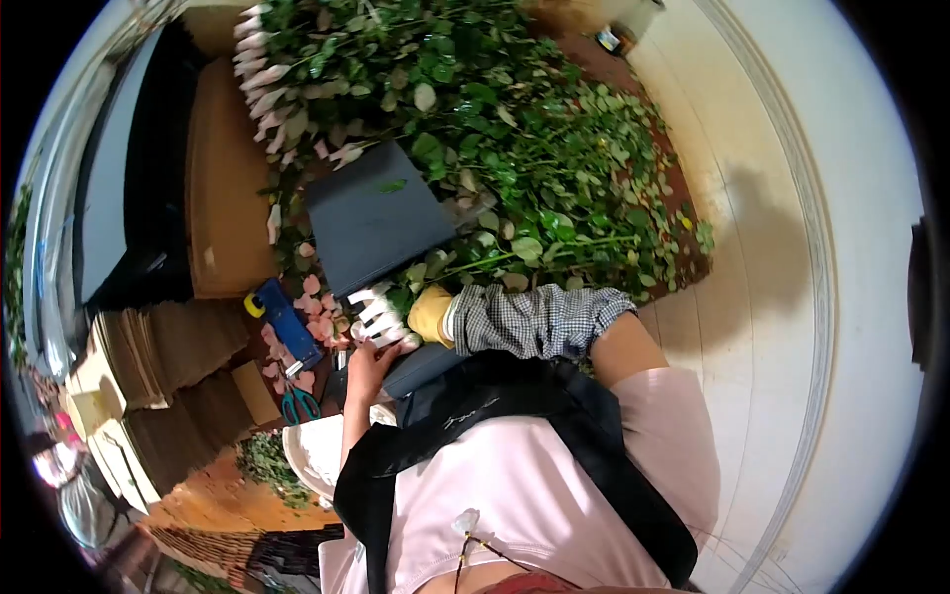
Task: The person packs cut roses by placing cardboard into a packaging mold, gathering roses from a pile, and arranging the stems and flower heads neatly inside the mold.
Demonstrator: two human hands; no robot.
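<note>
Several rose heads in white sleeves [378, 315] lie in a small row in front of me, beside a dark grey padded block [421, 368]. My left hand [370, 368] is bare and has its fingers and thumb around the nearest rose heads. Close by on the right, my right hand [430, 316] wears a yellow glove and is closed at the leafy stems behind the heads. Its fingertips are mostly hidden. A checked sleeve cover [534, 319] covers that forearm. A larger dark grey board [378, 218] rests just beyond both hands.
A pile of leafy rose stems [554, 168] fills the far side. Pink petals [319, 307], a blue tool [287, 322] and teal-handled scissors [300, 405] lie to the left. Stacked cardboard [178, 356] stands farther left, with a white bucket [315, 450] nearer me. A pale wall is at right.
</note>
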